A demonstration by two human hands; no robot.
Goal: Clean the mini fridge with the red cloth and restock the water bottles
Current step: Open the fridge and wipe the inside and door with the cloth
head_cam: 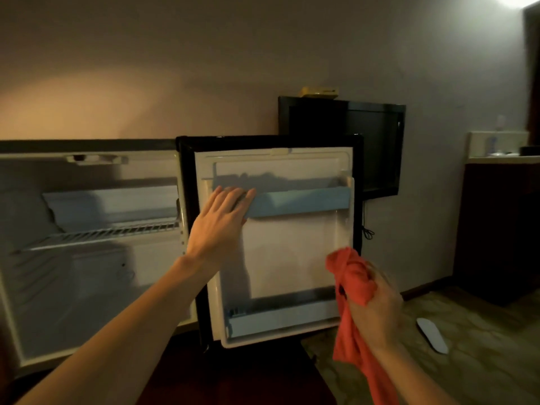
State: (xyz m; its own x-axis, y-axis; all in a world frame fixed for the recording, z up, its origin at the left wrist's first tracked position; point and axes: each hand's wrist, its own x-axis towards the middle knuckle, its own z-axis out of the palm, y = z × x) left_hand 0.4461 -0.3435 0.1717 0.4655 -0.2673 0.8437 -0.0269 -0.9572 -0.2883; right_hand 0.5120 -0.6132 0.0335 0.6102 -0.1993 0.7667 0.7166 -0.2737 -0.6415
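1. Head view, setting: a dim room with a plain wall [204,54]; patterned floor [482,375] at 4 o'clock, a dark cabinet [496,229] at 3 o'clock.
2. One mini fridge [87,258] stands open at 9 o'clock. Its interior holds one wire shelf [102,233].
3. One fridge door [277,258], swung fully open, fills the centre and shows its white inner liner. It carries one blue upper rail [304,201] and one lower door shelf [280,323].
4. One dark wall-mounted screen [365,141] sits at 1 o'clock behind the door, with one yellow box [320,91] on its top edge.
5. One white oblong object [432,334] lies on the floor at 4 o'clock; its identity cannot be told.
6. Left hand [217,223]: fingers straight and close together, laid flat on the left end of the blue upper rail.
7. Right hand [377,311]: at 5 o'clock, fingers curled and clamped on the one red cloth [350,276], which is bunched above the fist, hangs below it, and sits in front of the door's lower right corner.
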